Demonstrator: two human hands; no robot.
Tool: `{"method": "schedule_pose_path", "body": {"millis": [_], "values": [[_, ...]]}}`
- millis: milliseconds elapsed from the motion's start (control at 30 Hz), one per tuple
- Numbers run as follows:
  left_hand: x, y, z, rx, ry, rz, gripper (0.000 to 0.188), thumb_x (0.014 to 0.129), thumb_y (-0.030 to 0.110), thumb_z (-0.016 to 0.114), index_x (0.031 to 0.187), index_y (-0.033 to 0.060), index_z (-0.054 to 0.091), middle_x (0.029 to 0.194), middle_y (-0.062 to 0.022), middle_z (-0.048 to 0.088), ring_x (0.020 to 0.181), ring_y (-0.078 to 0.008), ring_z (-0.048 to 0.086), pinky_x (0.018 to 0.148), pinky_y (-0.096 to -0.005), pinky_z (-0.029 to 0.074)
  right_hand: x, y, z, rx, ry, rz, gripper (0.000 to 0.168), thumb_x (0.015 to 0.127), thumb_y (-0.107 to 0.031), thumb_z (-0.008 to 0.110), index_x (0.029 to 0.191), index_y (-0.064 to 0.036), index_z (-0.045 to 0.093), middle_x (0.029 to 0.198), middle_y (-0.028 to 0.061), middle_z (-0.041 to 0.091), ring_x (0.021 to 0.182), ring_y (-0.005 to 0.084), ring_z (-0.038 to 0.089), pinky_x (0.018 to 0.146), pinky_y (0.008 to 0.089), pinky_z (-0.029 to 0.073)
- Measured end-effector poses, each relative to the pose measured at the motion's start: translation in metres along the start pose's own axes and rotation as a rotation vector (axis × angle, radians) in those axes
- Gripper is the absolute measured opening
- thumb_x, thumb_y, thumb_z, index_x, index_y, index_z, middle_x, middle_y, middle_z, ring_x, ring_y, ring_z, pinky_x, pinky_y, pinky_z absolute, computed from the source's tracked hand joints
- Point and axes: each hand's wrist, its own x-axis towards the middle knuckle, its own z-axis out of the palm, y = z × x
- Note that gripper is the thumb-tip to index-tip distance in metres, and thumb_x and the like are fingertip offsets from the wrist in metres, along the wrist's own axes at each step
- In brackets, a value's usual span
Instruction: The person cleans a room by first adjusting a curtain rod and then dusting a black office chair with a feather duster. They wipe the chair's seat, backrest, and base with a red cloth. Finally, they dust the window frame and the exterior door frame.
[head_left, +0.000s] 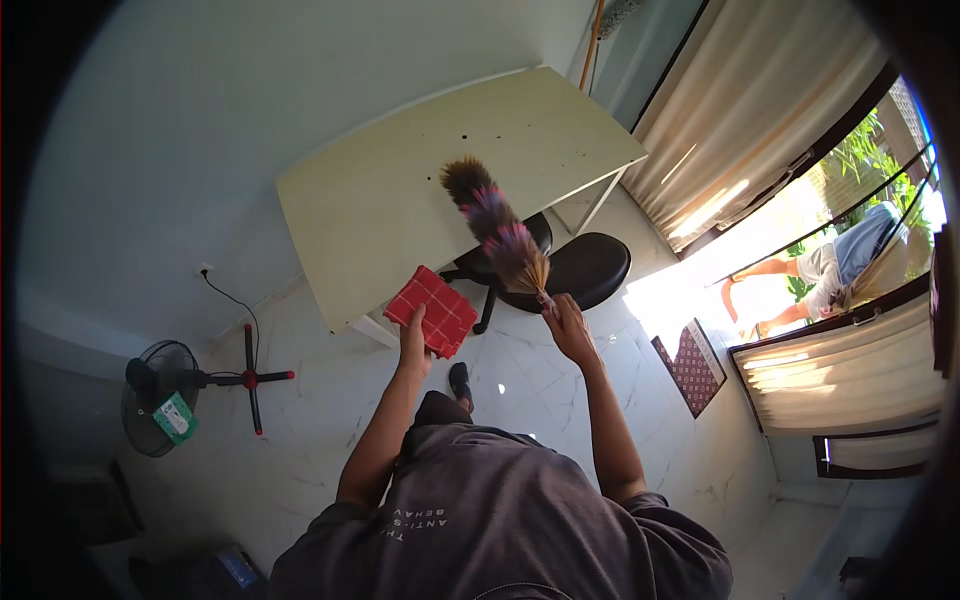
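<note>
My left hand grips a folded red checked cloth, thumb on top, near the front edge of a pale yellow-green table. In my right hand is the handle of a feather duster with brown, purple and pink feathers. The duster points away from me, its far end over the table top; whether it touches the surface I cannot tell. Several small dark specks lie on the table.
Black chair seats stand at the table's front edge. A standing fan with a cord to a wall socket is at the left. At the right are a patterned mat, beige curtains and an open doorway with a person outside.
</note>
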Motion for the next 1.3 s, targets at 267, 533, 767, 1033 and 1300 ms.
{"method": "schedule_pose_path", "body": {"millis": [267, 533, 767, 1033, 1300], "values": [[0.126, 0.005, 0.024, 0.026, -0.055, -0.160, 0.054, 0.089, 0.025, 0.067, 0.135, 0.0084, 0.045, 0.125, -0.0117, 0.059, 0.111, -0.0263, 0.062, 0.090, -0.0425, 0.054, 0.080, 0.084, 0.025, -0.236, -0.002, 0.201, 0.019, 0.098, -0.021, 0.053, 0.102, -0.003, 0.049, 0.094, 0.0194, 0.059, 0.092, 0.0392, 0.058, 0.081, 0.0487, 0.043], [0.117, -0.064, 0.043, 0.170, -0.320, -0.572, 0.042, 0.090, 0.027, 0.064, 0.127, 0.0081, 0.055, 0.115, -0.0102, 0.067, 0.101, -0.0248, 0.068, 0.089, -0.0418, 0.056, 0.057, 0.089, 0.037, -0.288, -0.014, 0.237, 0.018, 0.100, -0.017, 0.047, 0.100, 0.001, 0.047, 0.089, 0.0248, 0.058, 0.086, 0.0443, 0.056, 0.081, 0.0518, 0.041], [0.076, -0.147, 0.051, 0.442, -0.169, -0.486, 0.033, 0.089, 0.030, 0.068, 0.112, 0.0059, 0.063, 0.100, -0.0058, 0.069, 0.086, -0.0157, 0.068, 0.077, -0.0321, 0.054, 0.028, 0.091, 0.019, 0.031, -0.073, 0.273, 0.020, 0.101, -0.019, 0.045, 0.104, 0.000, 0.044, 0.092, 0.0297, 0.059, 0.086, 0.0494, 0.057, 0.074, 0.0567, 0.044], [-0.019, -0.232, 0.043, 0.441, 0.189, -0.163, 0.033, 0.092, 0.025, 0.063, 0.115, 0.0014, 0.062, 0.104, -0.0087, 0.069, 0.092, -0.0174, 0.066, 0.082, -0.0317, 0.051, -0.043, 0.122, -0.044, 0.162, -0.387, 0.130, 0.024, 0.102, -0.023, 0.045, 0.108, 0.000, 0.044, 0.094, 0.0307, 0.062, 0.089, 0.0499, 0.059, 0.074, 0.0565, 0.045], [-0.138, -0.327, 0.049, 0.314, 0.735, -0.048, 0.036, 0.094, 0.027, 0.060, 0.116, -0.0012, 0.060, 0.102, -0.0109, 0.068, 0.088, -0.0193, 0.066, 0.077, -0.0345, 0.052, -0.129, 0.124, -0.075, 0.157, -0.890, 0.118, 0.033, 0.104, -0.030, 0.043, 0.117, 0.000, 0.044, 0.100, 0.0262, 0.064, 0.102, 0.0471, 0.059, 0.081, 0.0592, 0.042]]}}
